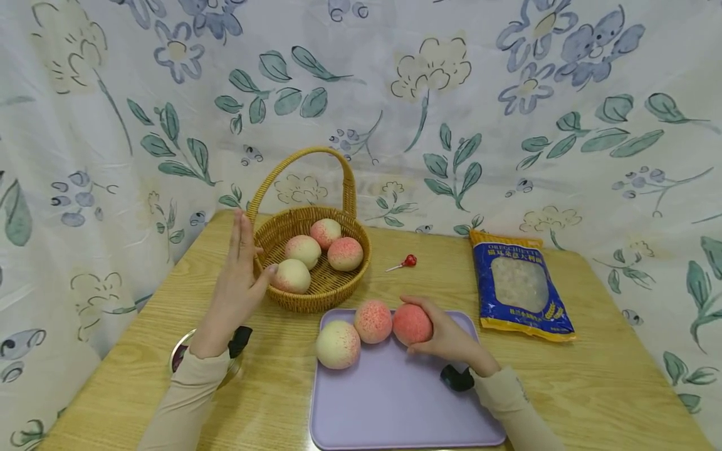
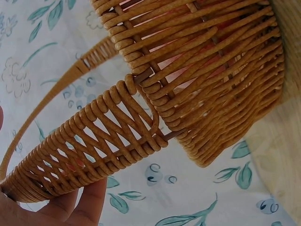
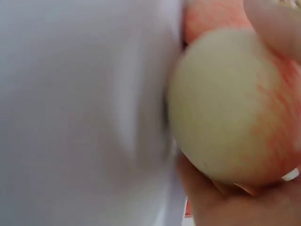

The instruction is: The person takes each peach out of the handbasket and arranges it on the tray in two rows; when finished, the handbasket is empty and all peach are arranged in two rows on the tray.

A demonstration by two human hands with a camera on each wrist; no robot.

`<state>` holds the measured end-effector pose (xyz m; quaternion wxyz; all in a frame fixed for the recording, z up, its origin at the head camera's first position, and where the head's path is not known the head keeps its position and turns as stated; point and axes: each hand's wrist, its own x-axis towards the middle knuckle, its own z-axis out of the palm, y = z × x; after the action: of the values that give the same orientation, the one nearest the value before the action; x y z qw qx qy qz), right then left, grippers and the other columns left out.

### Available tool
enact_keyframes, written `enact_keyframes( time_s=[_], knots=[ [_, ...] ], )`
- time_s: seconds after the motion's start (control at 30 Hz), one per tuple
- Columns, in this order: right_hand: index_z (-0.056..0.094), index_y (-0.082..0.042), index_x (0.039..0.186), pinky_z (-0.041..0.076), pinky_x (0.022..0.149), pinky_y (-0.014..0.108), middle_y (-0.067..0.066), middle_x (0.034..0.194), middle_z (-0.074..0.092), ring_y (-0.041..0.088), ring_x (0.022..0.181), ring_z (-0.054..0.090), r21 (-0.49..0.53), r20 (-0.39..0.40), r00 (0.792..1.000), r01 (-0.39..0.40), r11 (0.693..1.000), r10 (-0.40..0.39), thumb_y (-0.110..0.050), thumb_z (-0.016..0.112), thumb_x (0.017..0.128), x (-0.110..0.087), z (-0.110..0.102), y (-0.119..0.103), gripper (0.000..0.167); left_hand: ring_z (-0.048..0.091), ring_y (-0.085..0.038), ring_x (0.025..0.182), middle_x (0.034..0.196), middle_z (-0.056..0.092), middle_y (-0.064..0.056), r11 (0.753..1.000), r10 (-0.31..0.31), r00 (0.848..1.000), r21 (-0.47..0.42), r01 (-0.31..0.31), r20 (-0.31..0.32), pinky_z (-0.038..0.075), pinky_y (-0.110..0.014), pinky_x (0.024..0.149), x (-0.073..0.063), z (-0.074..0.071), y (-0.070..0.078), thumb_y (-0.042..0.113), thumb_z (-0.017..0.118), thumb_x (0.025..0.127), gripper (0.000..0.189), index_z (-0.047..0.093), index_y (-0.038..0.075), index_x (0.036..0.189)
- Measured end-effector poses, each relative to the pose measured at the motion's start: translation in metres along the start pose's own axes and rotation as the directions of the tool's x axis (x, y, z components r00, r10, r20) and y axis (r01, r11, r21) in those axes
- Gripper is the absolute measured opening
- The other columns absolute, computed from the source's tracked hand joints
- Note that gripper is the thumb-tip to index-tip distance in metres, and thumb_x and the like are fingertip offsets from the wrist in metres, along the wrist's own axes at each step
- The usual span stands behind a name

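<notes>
My left hand is at the left side of a wicker basket, fingers straight up beside the handle and thumb out over the rim. In the left wrist view, its fingers show beyond the wide, woven handle base. Several cream-and-pink peaches lie in the basket. My right hand grips a pink peach at the back of a lilac tray, thumb and fingers around it. To its left on the tray are a speckled peach and a paler peach.
A red lollipop lies on the wooden table right of the basket. Farther right is a blue-and-yellow pasta bag. A round container is partly hidden under the left forearm. Floral cloth hangs behind the table.
</notes>
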<state>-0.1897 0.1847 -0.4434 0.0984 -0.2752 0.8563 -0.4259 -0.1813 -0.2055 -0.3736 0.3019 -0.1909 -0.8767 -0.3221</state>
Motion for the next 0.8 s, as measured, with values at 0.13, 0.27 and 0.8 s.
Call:
enact_keyframes(
  time_s=[0.13,0.27,0.8],
  knots=[
    [0.033,-0.020,0.149,0.041,0.102,0.057,0.014,0.151,0.039,0.036,0.130,0.048,0.006,0.036,0.998,-0.051,0.999,0.051,-0.016,0.081,0.076,-0.002,-0.005,0.002,0.088,0.058,-0.041,0.099,0.164,-0.014,-0.003,1.000,-0.015,1.000,0.016,0.015,0.009,0.046,-0.052,0.073,0.000,0.000,0.001,0.005,0.063,0.090,0.104,-0.015,0.028,0.155],
    [0.033,-0.018,0.147,0.042,0.101,0.058,0.016,0.147,0.043,0.036,0.126,0.051,-0.049,0.033,0.998,-0.050,0.998,0.051,-0.016,0.082,0.075,0.000,-0.007,-0.001,0.087,0.058,-0.042,0.098,0.164,-0.014,-0.003,0.999,-0.022,1.000,0.025,0.022,0.008,0.046,-0.051,0.069,0.000,0.000,0.001,0.005,0.063,0.089,0.105,-0.015,0.028,0.155],
    [0.023,-0.015,0.154,0.041,0.103,0.053,0.020,0.153,0.036,0.040,0.132,0.044,-0.029,0.047,0.999,-0.013,0.999,0.014,-0.026,0.079,0.080,0.005,-0.015,-0.004,0.093,0.056,-0.038,0.095,0.165,-0.012,-0.005,0.999,-0.025,1.000,0.035,0.025,0.003,0.045,-0.053,0.075,0.000,0.000,0.000,0.006,0.064,0.089,0.104,-0.014,0.025,0.155]
  ],
)
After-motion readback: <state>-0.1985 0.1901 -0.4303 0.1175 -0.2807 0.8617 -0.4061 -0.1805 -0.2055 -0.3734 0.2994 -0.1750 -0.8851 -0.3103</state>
